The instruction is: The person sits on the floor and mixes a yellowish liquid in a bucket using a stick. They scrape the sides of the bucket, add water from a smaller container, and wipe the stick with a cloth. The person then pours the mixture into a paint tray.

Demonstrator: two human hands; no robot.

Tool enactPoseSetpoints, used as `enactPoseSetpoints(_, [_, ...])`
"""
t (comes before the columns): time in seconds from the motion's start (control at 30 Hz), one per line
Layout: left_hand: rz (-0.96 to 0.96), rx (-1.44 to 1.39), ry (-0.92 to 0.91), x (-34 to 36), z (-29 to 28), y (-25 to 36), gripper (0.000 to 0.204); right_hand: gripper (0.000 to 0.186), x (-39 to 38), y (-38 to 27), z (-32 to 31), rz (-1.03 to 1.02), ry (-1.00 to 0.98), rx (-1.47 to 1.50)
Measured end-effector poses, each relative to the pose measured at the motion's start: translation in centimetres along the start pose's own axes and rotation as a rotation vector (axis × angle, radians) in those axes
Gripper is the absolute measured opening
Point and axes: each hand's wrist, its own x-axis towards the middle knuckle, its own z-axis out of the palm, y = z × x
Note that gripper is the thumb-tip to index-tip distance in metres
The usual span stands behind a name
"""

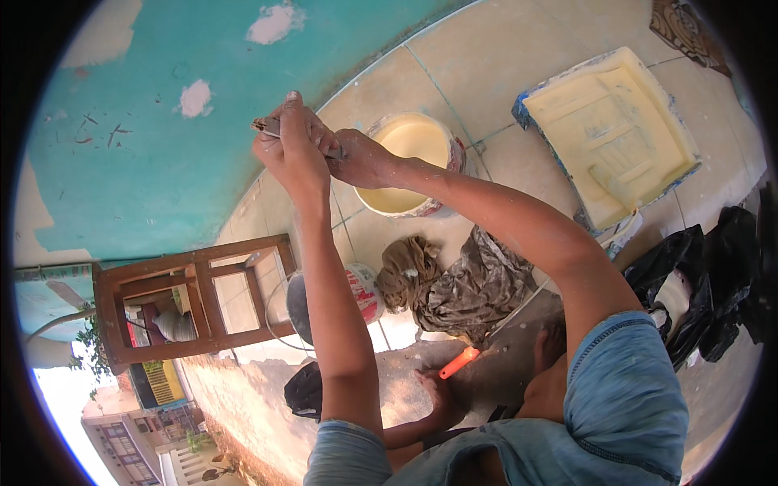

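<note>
My left hand (288,150) and my right hand (356,158) are closed together on a thin grey tool (271,127) with a small brownish tip, raised in front of the turquoise wall (138,194). Its exact kind is unclear and much of it is hidden by my fingers. Just beyond my right hand and below it is a round bucket (405,138) of pale cream paint.
A cream-coated tray (612,130) lies right, near black bags (705,275). Below are crumpled dirty cloths (470,287), a second bucket (365,287) and an orange-handled tool (459,362) by my bare feet. A wooden frame (146,348) stands left; patterned brown material (685,32) is upper right.
</note>
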Motion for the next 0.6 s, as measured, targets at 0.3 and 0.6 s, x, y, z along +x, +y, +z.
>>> enactPoseSetpoints(0.3, [0.099, -0.117, 0.022, -0.4, 1.7, -0.6, 0.036, 0.029, -0.1, 1.1, -2.2, -0.129, 0.056, -0.106])
enactPoseSetpoints(0.6, [-0.029, 0.060, -0.004, -0.8, 1.3, 0.4, 0.037, 0.042, -1.0, 1.0, 0.0, 0.034, 0.006, 0.104])
